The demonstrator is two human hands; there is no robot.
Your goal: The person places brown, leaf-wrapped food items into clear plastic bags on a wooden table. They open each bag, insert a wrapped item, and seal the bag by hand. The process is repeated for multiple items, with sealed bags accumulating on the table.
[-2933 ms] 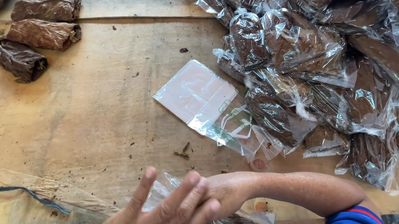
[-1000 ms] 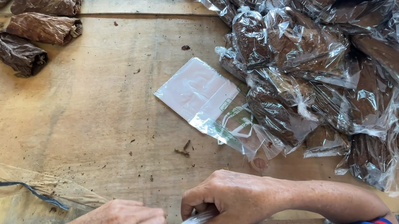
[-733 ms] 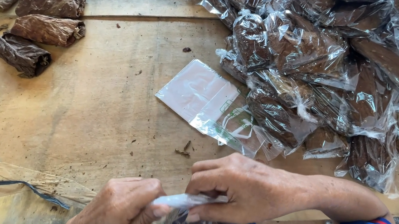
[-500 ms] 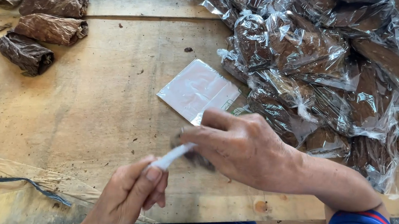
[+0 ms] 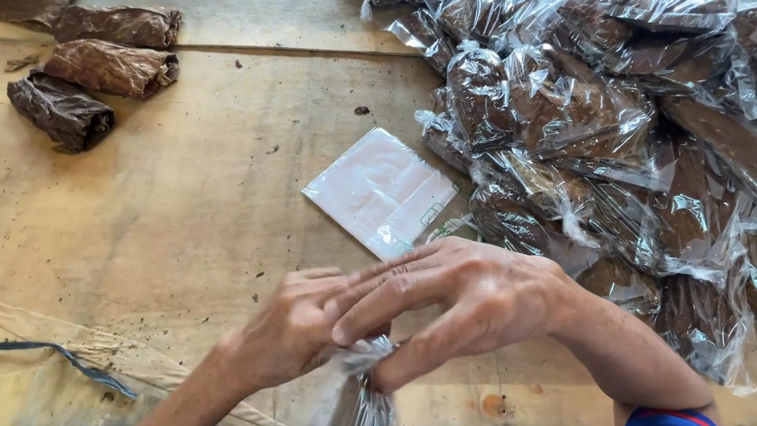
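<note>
Both hands (image 5: pixel 383 315) on a clear plastic bag (image 5: pixel 351 422) over wooden table (image 5: pixel 188 203)

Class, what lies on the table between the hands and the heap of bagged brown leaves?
Head view: a flat stack of empty clear bags.

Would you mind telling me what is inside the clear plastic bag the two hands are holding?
The clear plastic bag is gathered at its neck between the left hand and right hand. Only crinkled film shows; the fingers and the picture's lower edge hide its contents, so I cannot tell.
</note>
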